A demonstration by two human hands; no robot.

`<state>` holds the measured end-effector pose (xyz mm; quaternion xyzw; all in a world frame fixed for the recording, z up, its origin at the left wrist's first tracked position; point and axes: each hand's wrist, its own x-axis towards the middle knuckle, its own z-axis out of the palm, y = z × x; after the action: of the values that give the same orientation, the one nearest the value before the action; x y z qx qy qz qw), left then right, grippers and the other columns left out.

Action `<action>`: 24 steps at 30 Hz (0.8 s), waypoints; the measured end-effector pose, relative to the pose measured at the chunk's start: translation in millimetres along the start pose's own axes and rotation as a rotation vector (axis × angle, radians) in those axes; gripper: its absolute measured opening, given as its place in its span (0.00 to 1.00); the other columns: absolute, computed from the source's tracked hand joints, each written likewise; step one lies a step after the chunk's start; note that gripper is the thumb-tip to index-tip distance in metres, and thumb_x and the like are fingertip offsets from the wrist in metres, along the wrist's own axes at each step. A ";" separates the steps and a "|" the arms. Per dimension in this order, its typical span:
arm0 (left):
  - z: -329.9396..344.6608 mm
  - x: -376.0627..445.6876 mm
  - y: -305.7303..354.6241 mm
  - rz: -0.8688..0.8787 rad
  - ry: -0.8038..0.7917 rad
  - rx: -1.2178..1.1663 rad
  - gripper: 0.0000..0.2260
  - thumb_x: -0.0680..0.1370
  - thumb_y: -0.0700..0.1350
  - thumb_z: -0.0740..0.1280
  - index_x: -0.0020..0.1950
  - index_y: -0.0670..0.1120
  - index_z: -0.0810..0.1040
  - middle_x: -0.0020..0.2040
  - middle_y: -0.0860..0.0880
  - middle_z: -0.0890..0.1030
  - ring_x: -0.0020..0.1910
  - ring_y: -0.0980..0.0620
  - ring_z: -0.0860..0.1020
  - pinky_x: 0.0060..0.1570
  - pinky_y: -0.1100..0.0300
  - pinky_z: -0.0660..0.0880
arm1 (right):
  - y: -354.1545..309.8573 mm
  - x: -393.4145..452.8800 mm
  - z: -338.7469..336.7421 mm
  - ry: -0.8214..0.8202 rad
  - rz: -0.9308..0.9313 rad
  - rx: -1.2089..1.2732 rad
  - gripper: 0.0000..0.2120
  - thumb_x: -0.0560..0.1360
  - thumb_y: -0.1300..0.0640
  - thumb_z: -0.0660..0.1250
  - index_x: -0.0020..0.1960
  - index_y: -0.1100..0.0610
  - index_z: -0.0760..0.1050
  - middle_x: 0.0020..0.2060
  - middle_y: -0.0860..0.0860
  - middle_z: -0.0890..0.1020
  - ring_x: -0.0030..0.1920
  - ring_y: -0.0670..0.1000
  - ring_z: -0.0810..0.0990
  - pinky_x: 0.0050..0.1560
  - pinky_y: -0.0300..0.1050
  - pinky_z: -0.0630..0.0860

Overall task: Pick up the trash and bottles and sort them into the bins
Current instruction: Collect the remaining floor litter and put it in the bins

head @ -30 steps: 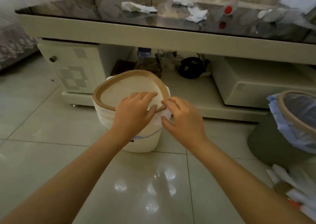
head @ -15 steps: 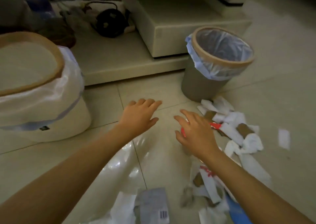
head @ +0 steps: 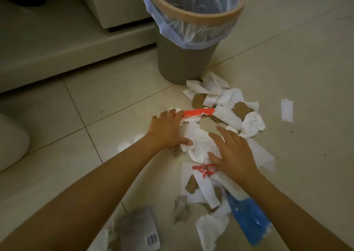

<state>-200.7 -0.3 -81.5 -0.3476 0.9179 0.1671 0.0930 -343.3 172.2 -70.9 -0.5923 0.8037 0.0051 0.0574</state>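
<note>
Crumpled white tissue [head: 199, 145] on the tiled floor [head: 115, 101] before the lined grey bin [head: 183, 59], left hand [head: 166, 130] resting on its edge with fingers spread, right hand [head: 233, 151] flat on it, fingers straight, red wrapper strip [head: 199, 112] just beyond the left fingertips.

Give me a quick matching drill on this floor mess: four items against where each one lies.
Items:
1. grey bin
2. blue wrapper
3. red strip
4. barcode packet

Places:
A. bottom of the view, by the left forearm
B. upright behind the paper pile, lined with a bag
C. at the left hand's fingertips
D. under the right forearm, at the near right of the pile

Pairs: 1-B, 2-D, 3-C, 4-A
</note>
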 end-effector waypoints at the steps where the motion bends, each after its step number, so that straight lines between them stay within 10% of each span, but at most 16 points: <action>1: 4.7 6.1 0.7 -0.031 -0.032 -0.025 0.48 0.62 0.76 0.64 0.75 0.54 0.52 0.76 0.48 0.59 0.72 0.43 0.62 0.66 0.41 0.63 | 3.0 -1.3 4.8 -0.013 0.007 -0.001 0.28 0.71 0.38 0.56 0.62 0.54 0.75 0.61 0.59 0.77 0.57 0.62 0.79 0.51 0.58 0.77; 9: 28.4 31.2 23.8 0.001 0.009 -0.092 0.52 0.59 0.81 0.57 0.76 0.55 0.50 0.74 0.49 0.64 0.69 0.43 0.67 0.63 0.43 0.67 | 8.0 -9.1 45.0 -0.060 0.026 0.157 0.24 0.74 0.40 0.53 0.64 0.52 0.67 0.61 0.57 0.76 0.38 0.55 0.82 0.31 0.46 0.79; 16: 34.8 28.6 23.2 0.100 0.096 -0.005 0.34 0.72 0.58 0.70 0.73 0.52 0.60 0.64 0.49 0.72 0.58 0.48 0.73 0.49 0.55 0.73 | -2.7 6.9 42.2 -0.135 0.035 0.277 0.31 0.74 0.39 0.54 0.73 0.52 0.61 0.72 0.54 0.65 0.63 0.55 0.74 0.57 0.47 0.74; 24: 22.0 15.6 -13.2 0.226 0.233 0.175 0.14 0.66 0.41 0.76 0.50 0.49 0.81 0.39 0.49 0.79 0.29 0.49 0.76 0.26 0.63 0.66 | 0.4 26.4 21.6 0.168 0.101 0.304 0.24 0.72 0.50 0.70 0.66 0.55 0.70 0.63 0.53 0.74 0.60 0.55 0.75 0.56 0.52 0.75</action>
<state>-202.2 -10.8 -109.5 -0.2499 0.9667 0.0546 -0.0035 -349.5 148.9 -95.0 -0.5342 0.8258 -0.1630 0.0785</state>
